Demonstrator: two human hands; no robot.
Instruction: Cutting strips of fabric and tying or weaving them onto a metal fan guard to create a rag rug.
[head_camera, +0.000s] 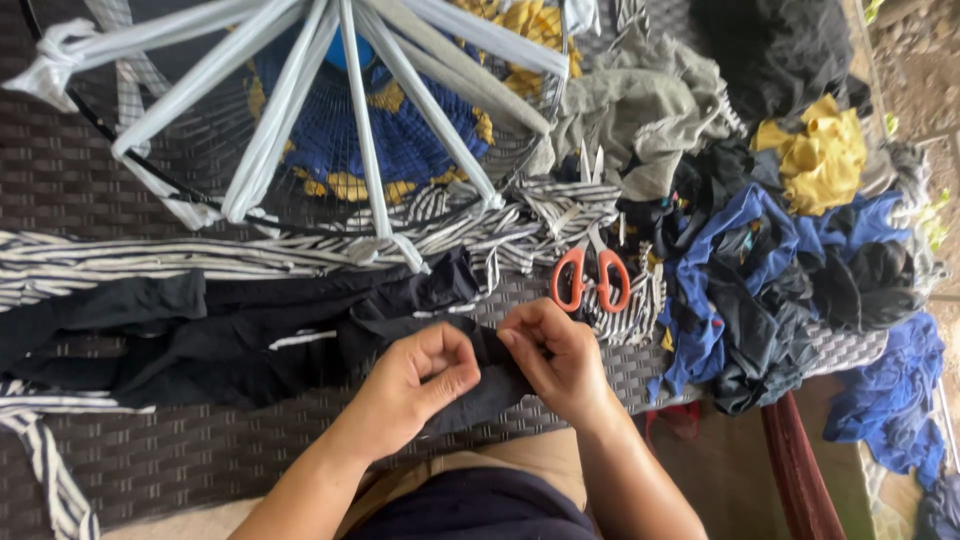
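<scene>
At six o'clock the person's lap shows below the edge of a dark woven table (180, 460). Just above it both forearms come up and inward, wrists bent so the knuckles face up. The left hand (425, 375) is curled narrow, thumb pressed against the forefinger, pinching the end of a black fabric strip (250, 335). The right hand (555, 355) is pinched in the same way on the same end, the two hands almost touching at the table's near edge.

The strip runs from the hands toward nine o'clock, lying flat and rumpled on the table. It looks light, soft and limp, probably stretchy knit; it would sag wherever unsupported, so a fingertip pinch near the end looks like the sound hold.

Beyond the hands, at about one o'clock, orange-handled scissors (590, 280) lie on black-and-white striped strips (200, 255) that stretch off toward nine. At three o'clock a heap of blue and black scraps (740, 290) spills over the table edge, with a yellow rag (825, 155) farther back. At twelve o'clock stands a round wire frame (300, 215) wrapped with pale grey strips (260, 120).
</scene>
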